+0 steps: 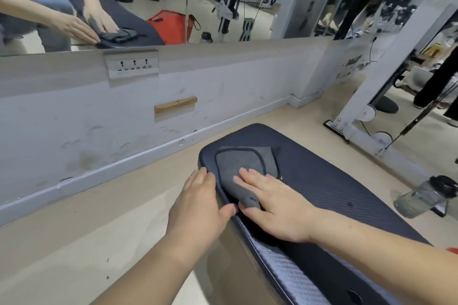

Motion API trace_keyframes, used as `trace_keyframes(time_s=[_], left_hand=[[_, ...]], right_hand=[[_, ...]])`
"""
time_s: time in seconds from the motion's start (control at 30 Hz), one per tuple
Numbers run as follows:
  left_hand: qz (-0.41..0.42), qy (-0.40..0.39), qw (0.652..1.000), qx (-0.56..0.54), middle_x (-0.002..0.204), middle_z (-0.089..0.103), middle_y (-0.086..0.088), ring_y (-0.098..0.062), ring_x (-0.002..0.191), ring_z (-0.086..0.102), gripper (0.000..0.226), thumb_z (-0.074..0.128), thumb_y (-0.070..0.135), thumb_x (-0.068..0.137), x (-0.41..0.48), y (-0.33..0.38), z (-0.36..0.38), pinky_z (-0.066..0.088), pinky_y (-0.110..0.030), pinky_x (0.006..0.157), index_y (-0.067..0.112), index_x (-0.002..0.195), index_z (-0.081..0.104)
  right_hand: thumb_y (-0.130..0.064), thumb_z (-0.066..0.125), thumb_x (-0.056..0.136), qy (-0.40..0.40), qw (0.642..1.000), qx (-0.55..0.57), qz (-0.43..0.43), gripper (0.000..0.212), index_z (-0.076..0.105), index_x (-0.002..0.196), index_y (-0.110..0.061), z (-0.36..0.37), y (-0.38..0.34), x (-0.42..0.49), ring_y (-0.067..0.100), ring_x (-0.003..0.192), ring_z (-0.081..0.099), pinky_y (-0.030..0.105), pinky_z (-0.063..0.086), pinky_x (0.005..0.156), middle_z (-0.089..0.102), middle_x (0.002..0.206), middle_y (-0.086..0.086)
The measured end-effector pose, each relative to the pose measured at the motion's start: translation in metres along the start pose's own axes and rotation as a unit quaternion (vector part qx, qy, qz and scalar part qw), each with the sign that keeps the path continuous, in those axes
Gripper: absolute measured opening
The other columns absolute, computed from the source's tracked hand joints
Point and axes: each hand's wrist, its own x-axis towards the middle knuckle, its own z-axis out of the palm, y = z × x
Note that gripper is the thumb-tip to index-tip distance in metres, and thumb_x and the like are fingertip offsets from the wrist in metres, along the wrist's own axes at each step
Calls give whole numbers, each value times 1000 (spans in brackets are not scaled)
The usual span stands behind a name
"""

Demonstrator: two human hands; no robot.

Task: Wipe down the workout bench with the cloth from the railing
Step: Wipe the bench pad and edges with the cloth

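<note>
A dark blue padded workout bench runs from the lower middle toward the far right. A grey cloth with dark edging lies flat on its far left end. My right hand presses on the cloth's near part with straight fingers and the palm flat. At the bench's left edge my left hand rests with fingers extended along the side and the thumb touching the pad beside the cloth's near corner.
A white wall with a mirror stands just left of the bench. A clear water bottle with a black cap sits on the floor at the right. A white machine frame and cables stand at the far right.
</note>
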Motion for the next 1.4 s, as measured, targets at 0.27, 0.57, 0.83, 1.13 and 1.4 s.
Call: trace_keyframes(time_s=[0.27, 0.57, 0.83, 1.13, 1.4], left_hand=[[4, -39, 998, -41, 169, 19, -2, -11, 156, 11, 81, 65, 60, 87, 4, -12, 4, 21, -29, 124, 21, 154, 40], [6, -54, 998, -11, 169, 19, -1, -16, 157, 13, 83, 61, 63, 88, 1, -7, -3, 19, -28, 123, 21, 155, 37], [36, -82, 995, 47, 171, 2, -1, -21, 158, 4, 87, 57, 54, 94, -14, -1, -6, 12, -32, 127, 17, 161, 17], [120, -122, 980, 101, 171, 12, -1, -21, 158, 3, 55, 43, 33, 103, -28, 37, 10, 11, -35, 127, 17, 155, 32], [84, -114, 984, 110, 147, 42, -14, -32, 150, 27, 31, 52, 26, 93, -32, 45, 3, 23, -35, 123, 11, 121, 53]], right_hand=[[-51, 31, 106, -6, 999, 41, 35, 62, 17, 164, -33, -23, 12, 70, 7, 158, -1, 33, 2, 129, 5, 173, -8], [-47, 29, 106, 58, 994, 65, 68, 61, 22, 164, -27, -14, -11, 89, 16, 159, 8, 39, 8, 128, 14, 173, 0], [-49, 43, 103, -49, 994, 95, 19, 59, 27, 160, -40, -24, 15, -30, -4, 154, 12, 27, 10, 128, 19, 168, -22], [-46, 31, 108, 38, 953, 108, 279, 59, 34, 156, -12, -23, 40, -41, 32, 149, 34, 35, 24, 117, 34, 164, 10], [-48, 35, 107, -50, 993, 72, 81, 58, 23, 162, -36, 4, -17, -126, 1, 157, 3, 28, 2, 128, 8, 171, -17]])
